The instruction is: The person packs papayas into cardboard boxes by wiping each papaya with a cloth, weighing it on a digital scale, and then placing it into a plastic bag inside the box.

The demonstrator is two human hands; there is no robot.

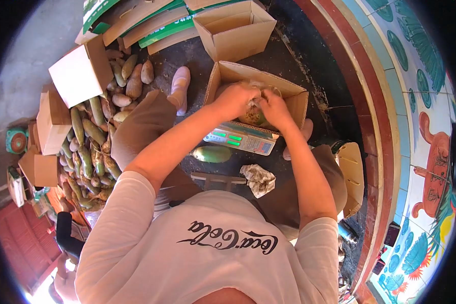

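Note:
An open cardboard box [297, 104] stands on a digital scale [243, 143] with lit green displays. Both hands are over the box, close together. My left hand [239, 100] has its fingers bent and pinched on a thin, clear plastic bag [257, 87]. Closed on the same plastic from the other side is my right hand [274, 109]. Below the fingers a yellow-green, speckled vegetable [252, 118] shows in the box, partly hidden by the hands. One green radish [212, 154] lies on the floor in front of the scale.
Many green and brownish radishes [93, 131] are heaped at the left, with cardboard boxes [78, 71] among them. Another open box [233, 38] stands beyond the scale. A crumpled cloth or paper [258, 181] lies near my knees. A tiled wall [415, 101] runs along the right.

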